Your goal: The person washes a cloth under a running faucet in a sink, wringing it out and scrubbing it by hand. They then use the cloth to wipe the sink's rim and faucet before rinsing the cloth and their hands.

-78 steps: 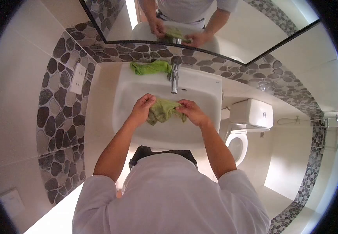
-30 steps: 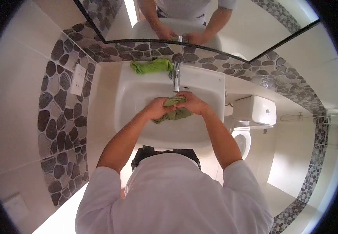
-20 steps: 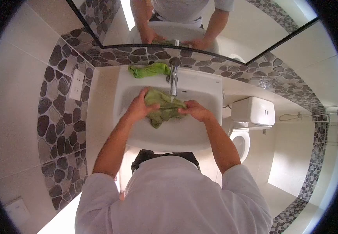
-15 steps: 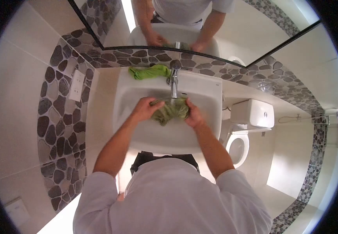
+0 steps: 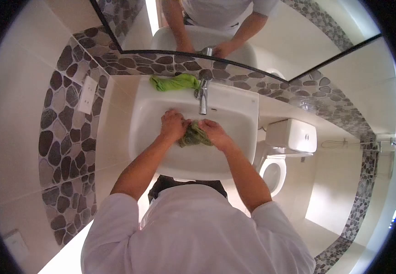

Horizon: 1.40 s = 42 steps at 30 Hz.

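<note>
Both hands are busy: left hand (image 5: 172,125) and right hand (image 5: 212,131) are each clenched on one dull green cloth (image 5: 192,136), knuckles nearly touching, low over the middle of the sink (image 5: 239,107). Just beyond sits the one tap (image 5: 202,93), and a brighter cloth (image 5: 174,82) lies on the far rim, left of it. So two cloths total. Half a second ago the held one was spread wider under the tap; now it's bunched tight and the hands are closer together.

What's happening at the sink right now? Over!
Left hand, right hand both gripping green cloth. Cloth bunched over sink, below tap. Second cloth on back rim, apart from hands.
</note>
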Available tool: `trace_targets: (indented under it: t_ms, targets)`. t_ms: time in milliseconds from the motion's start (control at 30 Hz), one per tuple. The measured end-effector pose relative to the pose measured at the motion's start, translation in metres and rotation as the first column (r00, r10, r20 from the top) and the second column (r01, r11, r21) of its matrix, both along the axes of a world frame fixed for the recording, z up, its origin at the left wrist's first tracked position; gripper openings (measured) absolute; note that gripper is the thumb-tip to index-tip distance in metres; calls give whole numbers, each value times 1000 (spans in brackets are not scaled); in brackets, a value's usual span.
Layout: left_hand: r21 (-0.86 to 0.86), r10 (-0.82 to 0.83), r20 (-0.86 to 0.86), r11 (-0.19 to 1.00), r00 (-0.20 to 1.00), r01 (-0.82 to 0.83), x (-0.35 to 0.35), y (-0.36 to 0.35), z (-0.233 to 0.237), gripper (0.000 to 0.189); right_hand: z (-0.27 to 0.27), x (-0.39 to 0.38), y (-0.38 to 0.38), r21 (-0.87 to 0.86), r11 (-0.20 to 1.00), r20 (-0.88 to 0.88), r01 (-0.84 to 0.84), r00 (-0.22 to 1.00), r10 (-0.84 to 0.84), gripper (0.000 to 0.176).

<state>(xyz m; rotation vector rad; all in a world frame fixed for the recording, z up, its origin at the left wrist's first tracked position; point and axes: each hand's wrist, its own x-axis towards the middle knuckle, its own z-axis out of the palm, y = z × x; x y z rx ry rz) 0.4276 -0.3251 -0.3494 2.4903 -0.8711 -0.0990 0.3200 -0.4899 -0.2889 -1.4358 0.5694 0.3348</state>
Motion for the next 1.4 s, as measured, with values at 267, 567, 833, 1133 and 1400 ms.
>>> trace_targets:
  t_ms: [267, 567, 833, 1133, 1400]
  targets:
    - [-183, -389, -609, 917, 691, 355, 8, 16, 119, 28, 86, 12, -33, -455, 716, 54, -529, 786, 615, 47]
    - [-325, -205, -245, 938, 948, 119, 13, 48, 109, 44, -39, -26, -54, 248, 967, 111, 63, 989, -93, 44]
    - [-563, -193, -349, 825, 917, -40, -39, -27, 40, 38, -100, -2, 15, 887, 239, -278, 394, 871, -406, 47]
    - [-124, 127, -77, 983, 989, -136, -16, -37, -7, 41, -88, 12, 24, 628, 714, -173, 308, 951, -258, 38]
    - [-482, -361, -568, 874, 740, 56, -14, 8, 53, 39, 37, 13, -20, -23, 980, 91, -200, 975, 201, 50]
